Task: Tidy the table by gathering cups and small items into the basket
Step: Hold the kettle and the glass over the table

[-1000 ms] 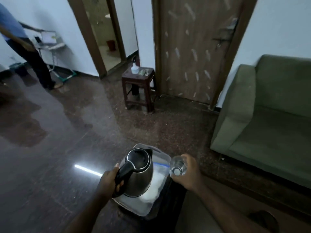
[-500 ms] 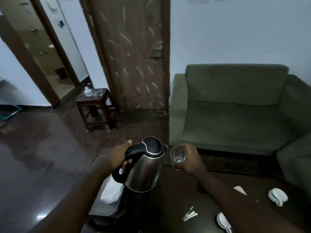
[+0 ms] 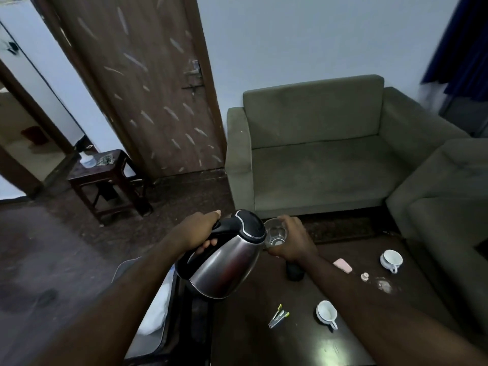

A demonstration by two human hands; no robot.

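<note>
My left hand (image 3: 196, 232) grips the black handle of a steel kettle (image 3: 224, 262), tilted with its spout toward a clear glass (image 3: 275, 233) that my right hand (image 3: 293, 243) holds beside it. Both hang over the left end of the dark table (image 3: 250, 339). On the table lie a white cup on a saucer (image 3: 327, 314), another white cup and saucer (image 3: 391, 260), some sachets (image 3: 278, 317), a pink flat item (image 3: 342, 265), a small pink cap (image 3: 364, 276) and a dark cylinder (image 3: 294, 272). A translucent basket (image 3: 148, 307) sits low at the left, partly hidden by my left arm.
A green sofa (image 3: 317, 154) stands behind the table and a second green seat (image 3: 443, 207) is at the right. A small wooden stool (image 3: 105, 178) stands by the brown door (image 3: 137, 88). Dark floor lies to the left.
The view has swung right from the basket and floor to the table and sofa. The kettle now tilts more toward the glass; both hands keep their holds.
</note>
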